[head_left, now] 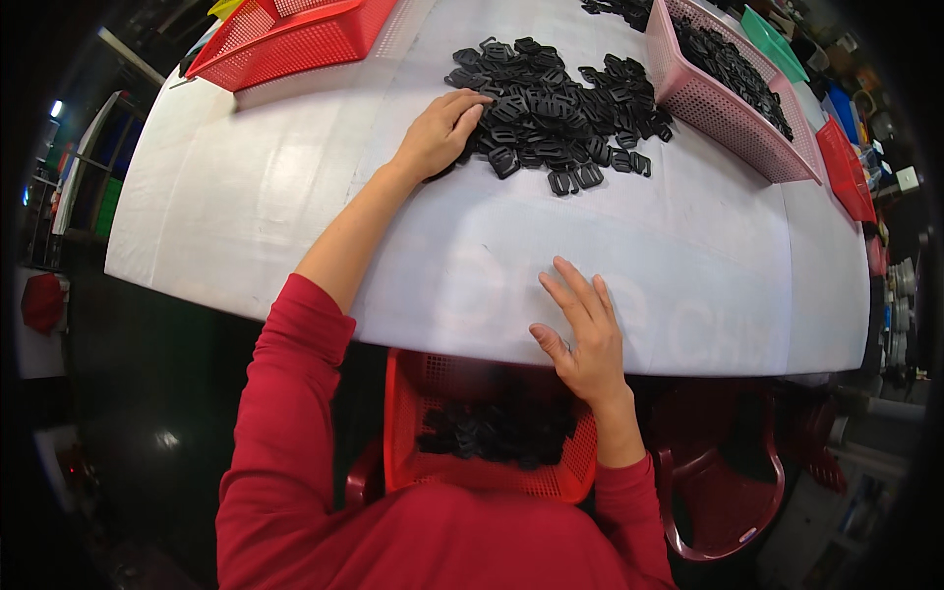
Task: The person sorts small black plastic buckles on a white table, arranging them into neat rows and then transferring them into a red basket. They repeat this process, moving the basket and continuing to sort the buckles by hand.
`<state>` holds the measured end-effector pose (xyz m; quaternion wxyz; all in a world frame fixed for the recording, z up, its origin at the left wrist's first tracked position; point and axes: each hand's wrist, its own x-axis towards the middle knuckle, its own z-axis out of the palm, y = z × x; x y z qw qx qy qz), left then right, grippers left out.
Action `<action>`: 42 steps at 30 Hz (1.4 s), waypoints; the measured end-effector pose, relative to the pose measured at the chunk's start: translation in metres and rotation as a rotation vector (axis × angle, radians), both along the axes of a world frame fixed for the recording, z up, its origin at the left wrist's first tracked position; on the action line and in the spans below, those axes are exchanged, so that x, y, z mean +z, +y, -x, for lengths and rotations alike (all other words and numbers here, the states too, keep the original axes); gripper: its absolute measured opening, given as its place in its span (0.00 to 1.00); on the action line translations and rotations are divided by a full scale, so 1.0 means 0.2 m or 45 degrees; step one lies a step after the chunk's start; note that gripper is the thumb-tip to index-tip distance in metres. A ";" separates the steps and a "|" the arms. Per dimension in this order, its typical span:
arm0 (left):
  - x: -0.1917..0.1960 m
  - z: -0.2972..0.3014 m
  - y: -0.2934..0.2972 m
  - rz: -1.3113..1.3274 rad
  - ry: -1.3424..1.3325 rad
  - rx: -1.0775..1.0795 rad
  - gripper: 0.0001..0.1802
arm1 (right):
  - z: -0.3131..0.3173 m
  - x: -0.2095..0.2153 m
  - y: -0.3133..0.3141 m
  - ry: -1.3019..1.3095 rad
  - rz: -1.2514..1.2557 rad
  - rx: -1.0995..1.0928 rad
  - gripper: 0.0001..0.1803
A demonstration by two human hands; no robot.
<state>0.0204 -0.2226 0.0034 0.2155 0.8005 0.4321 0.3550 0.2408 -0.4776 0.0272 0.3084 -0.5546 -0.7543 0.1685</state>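
A heap of black plastic strap buckles (551, 113) lies on the white-covered table (246, 206). My left hand (440, 134) rests at the heap's left edge, its fingers together and loosely curved over the nearest buckles. Some fingertips and the underside of the palm are hidden, and a bit of black shows below the wrist. My right hand (585, 339) hovers over the table's near edge, fingers spread, holding nothing. Below it, close to my body, a red perforated basket (393, 433) contains a dark pile of black pieces, partly in shadow.
A red perforated basket (305, 44) stands at the far left. At the far right is a pink basket (728, 133) filled with black pieces, with a green basket (777, 44) and a red container (846, 172) beyond it. A dark red plastic chair (723, 492) stands at lower right.
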 end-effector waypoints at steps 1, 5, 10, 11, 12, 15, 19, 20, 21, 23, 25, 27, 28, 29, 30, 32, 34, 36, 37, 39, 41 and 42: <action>0.00 -0.01 -0.04 -0.015 0.017 -0.008 0.20 | 0.00 0.00 0.01 0.016 0.002 0.001 0.29; 0.00 -0.11 -0.27 0.103 -0.170 -0.096 0.18 | 0.01 -0.01 0.10 0.046 -0.041 -0.076 0.30; 0.09 -0.15 -0.58 0.452 -0.502 -0.253 0.20 | 0.06 -0.02 0.18 0.074 -0.118 -0.143 0.35; 0.09 -0.14 -0.64 0.505 -0.579 -0.236 0.20 | 0.06 -0.02 0.18 0.073 -0.133 -0.134 0.36; 0.08 -0.12 -0.68 0.557 -0.655 -0.217 0.21 | 0.07 -0.03 0.18 0.073 -0.171 -0.134 0.36; 0.11 -0.10 -0.81 0.383 -0.690 -0.021 0.15 | 0.06 -0.05 0.17 0.016 -0.208 -0.115 0.32; 0.11 0.00 -0.94 0.051 -0.343 0.103 0.14 | 0.03 -0.10 0.16 0.154 -0.244 -0.307 0.16; 0.11 0.03 -0.99 0.029 -0.277 0.112 0.14 | 0.04 -0.10 0.17 0.161 -0.299 -0.377 0.12; 0.11 0.05 -1.02 0.008 -0.212 0.122 0.14 | 0.04 -0.09 0.16 0.178 -0.309 -0.399 0.12; 0.12 0.07 -1.06 0.010 -0.158 0.100 0.16 | 0.05 -0.06 0.15 0.204 -0.331 -0.447 0.12; 0.12 0.06 -1.09 -0.016 -0.080 0.087 0.17 | 0.04 -0.03 0.13 0.289 -0.259 -0.269 0.11; 0.10 0.05 -1.09 -0.127 0.006 0.103 0.19 | 0.05 -0.02 0.08 0.360 -0.136 0.015 0.12; 0.10 0.05 -1.08 -0.168 0.068 0.113 0.19 | 0.07 -0.01 0.07 0.262 -0.154 0.145 0.15; 0.11 0.04 -1.08 -0.213 0.129 0.122 0.19 | 0.09 0.01 0.08 0.157 -0.198 0.197 0.16; 0.11 0.04 -1.08 -0.226 0.164 0.112 0.19 | 0.10 0.03 0.08 0.052 -0.241 0.249 0.16; 0.11 0.04 -1.09 -0.254 0.234 0.090 0.20 | 0.12 0.03 0.09 -0.079 -0.339 0.304 0.17; 0.09 0.05 -1.08 -0.269 0.195 0.087 0.19 | 0.11 0.00 0.09 -0.038 -0.379 0.283 0.15; 0.08 0.05 -1.09 -0.152 0.057 0.113 0.19 | 0.10 -0.01 0.08 0.118 -0.270 0.206 0.13; 0.09 0.06 -1.11 -0.026 -0.061 0.141 0.18 | 0.10 0.01 0.06 0.253 -0.141 0.140 0.12; 0.12 0.05 -1.15 0.263 -0.237 0.196 0.18 | 0.08 0.01 0.04 0.311 -0.038 0.049 0.11; 0.18 0.06 -1.17 0.592 -0.345 0.254 0.20 | 0.06 -0.01 0.04 0.165 -0.090 0.004 0.11; 0.16 0.06 -1.16 0.372 -0.212 0.198 0.20 | 0.05 -0.02 0.05 0.129 -0.167 -0.014 0.12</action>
